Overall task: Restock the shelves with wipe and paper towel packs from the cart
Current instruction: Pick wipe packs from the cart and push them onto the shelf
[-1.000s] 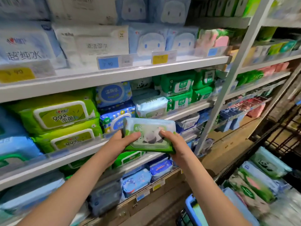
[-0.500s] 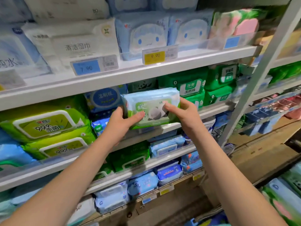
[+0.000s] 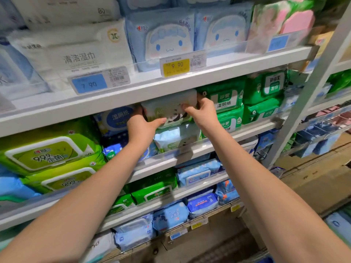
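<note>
A pale wipe pack with a panda print [image 3: 169, 111] sits partly inside the second shelf, on top of a matching panda pack [image 3: 176, 138]. My left hand [image 3: 141, 126] grips its left end, thumb across the front. My right hand [image 3: 202, 111] grips its right end, fingers curled over the top corner. The pack lies between a blue round-label pack [image 3: 116, 118] on its left and stacked green packs [image 3: 227, 103] on its right. The cart is out of view.
The white shelf edge [image 3: 152, 88] above carries price tags 7.90 [image 3: 89, 84] and 9.90 [image 3: 176, 65]. Lime-green packs [image 3: 47, 150] fill the left of this shelf. Lower shelves hold blue and green packs. A grey upright post [image 3: 311, 88] stands at the right.
Both hands carried the panda pack up and forward from in front of the lower shelf into the gap on the second shelf, onto the matching pack. The view moved closer to the shelves.
</note>
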